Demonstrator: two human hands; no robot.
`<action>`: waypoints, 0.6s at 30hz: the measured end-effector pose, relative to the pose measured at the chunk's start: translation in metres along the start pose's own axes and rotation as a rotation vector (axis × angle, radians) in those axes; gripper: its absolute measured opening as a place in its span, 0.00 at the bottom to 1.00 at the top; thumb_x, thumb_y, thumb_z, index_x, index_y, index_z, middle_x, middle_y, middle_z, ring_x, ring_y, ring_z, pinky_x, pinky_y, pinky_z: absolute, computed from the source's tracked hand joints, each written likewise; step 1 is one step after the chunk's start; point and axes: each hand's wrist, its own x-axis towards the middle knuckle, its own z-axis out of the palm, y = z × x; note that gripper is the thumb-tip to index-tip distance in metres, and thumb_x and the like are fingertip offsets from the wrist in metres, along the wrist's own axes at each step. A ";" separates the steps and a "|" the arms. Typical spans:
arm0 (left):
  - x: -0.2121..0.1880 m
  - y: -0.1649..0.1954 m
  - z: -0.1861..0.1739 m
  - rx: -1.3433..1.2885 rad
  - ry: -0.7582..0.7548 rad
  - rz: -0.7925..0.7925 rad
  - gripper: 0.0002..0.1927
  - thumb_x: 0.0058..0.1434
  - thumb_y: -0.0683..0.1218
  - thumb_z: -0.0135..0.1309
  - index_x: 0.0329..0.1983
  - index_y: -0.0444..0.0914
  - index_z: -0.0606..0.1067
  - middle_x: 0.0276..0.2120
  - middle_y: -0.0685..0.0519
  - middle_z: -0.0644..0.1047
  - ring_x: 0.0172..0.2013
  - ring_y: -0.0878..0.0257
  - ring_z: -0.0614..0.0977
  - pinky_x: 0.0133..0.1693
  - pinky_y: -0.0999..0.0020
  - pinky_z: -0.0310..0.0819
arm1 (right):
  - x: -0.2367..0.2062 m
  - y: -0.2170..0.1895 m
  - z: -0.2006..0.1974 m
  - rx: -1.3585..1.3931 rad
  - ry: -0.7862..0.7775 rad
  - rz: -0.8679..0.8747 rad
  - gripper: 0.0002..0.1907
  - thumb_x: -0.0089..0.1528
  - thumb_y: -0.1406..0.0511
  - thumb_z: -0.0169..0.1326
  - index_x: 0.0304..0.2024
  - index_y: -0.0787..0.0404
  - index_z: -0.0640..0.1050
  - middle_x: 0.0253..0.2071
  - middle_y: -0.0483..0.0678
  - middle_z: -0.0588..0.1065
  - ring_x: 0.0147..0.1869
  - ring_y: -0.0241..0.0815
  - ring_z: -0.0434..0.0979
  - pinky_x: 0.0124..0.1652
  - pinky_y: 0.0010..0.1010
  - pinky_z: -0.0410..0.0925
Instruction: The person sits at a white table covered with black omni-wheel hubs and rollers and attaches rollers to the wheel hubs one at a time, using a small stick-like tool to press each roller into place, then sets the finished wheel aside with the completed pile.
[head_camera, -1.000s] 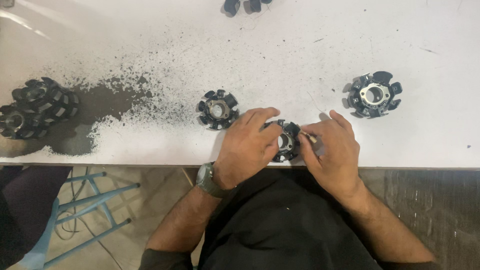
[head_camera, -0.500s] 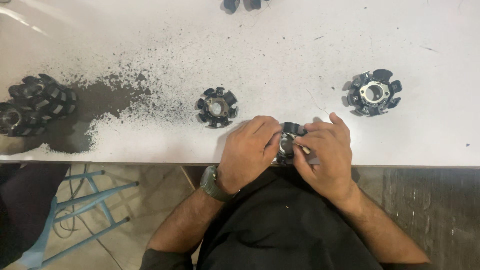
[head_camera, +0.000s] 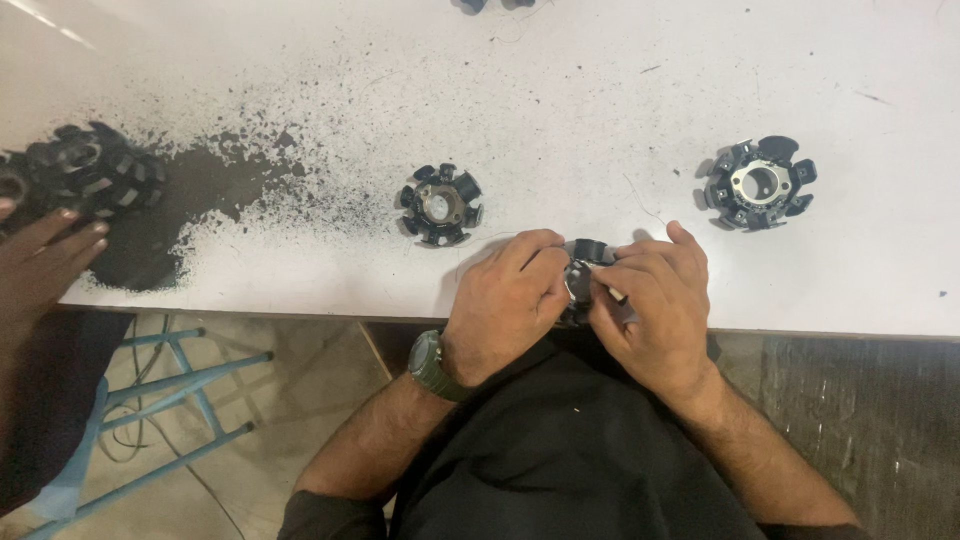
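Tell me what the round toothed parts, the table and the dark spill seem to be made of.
Toothed parts: a pale metal ring with a dull shine, ringed by matt black teeth, possibly plastic caps. Table: white, smooth, faintly glossy, probably laminate or painted board. Spill: matt black grains thinning into specks, likely powder or filings. The part in both hands is mostly hidden.

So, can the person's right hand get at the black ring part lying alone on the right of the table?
Probably yes: bare white table lies between the right hand and the ring part. But both hands hold another part now.
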 end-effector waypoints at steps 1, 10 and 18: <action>-0.001 -0.001 0.000 0.000 -0.005 0.002 0.09 0.59 0.39 0.58 0.43 0.37 0.75 0.49 0.49 0.78 0.46 0.50 0.83 0.45 0.58 0.79 | 0.000 0.000 0.000 -0.006 -0.009 -0.001 0.16 0.54 0.73 0.66 0.43 0.58 0.77 0.42 0.48 0.76 0.55 0.50 0.75 0.69 0.56 0.59; -0.009 -0.002 0.005 -0.003 0.022 0.018 0.10 0.57 0.40 0.60 0.41 0.36 0.74 0.50 0.48 0.76 0.47 0.50 0.82 0.47 0.57 0.79 | -0.001 -0.004 0.002 0.047 0.026 -0.060 0.18 0.54 0.74 0.67 0.44 0.60 0.76 0.42 0.48 0.76 0.54 0.51 0.78 0.66 0.54 0.64; -0.011 0.000 0.010 0.014 0.061 0.008 0.10 0.57 0.38 0.58 0.41 0.36 0.73 0.50 0.48 0.76 0.47 0.50 0.82 0.46 0.58 0.79 | 0.000 -0.007 0.003 -0.001 -0.006 -0.031 0.18 0.54 0.76 0.65 0.44 0.59 0.76 0.42 0.49 0.76 0.54 0.52 0.77 0.64 0.51 0.68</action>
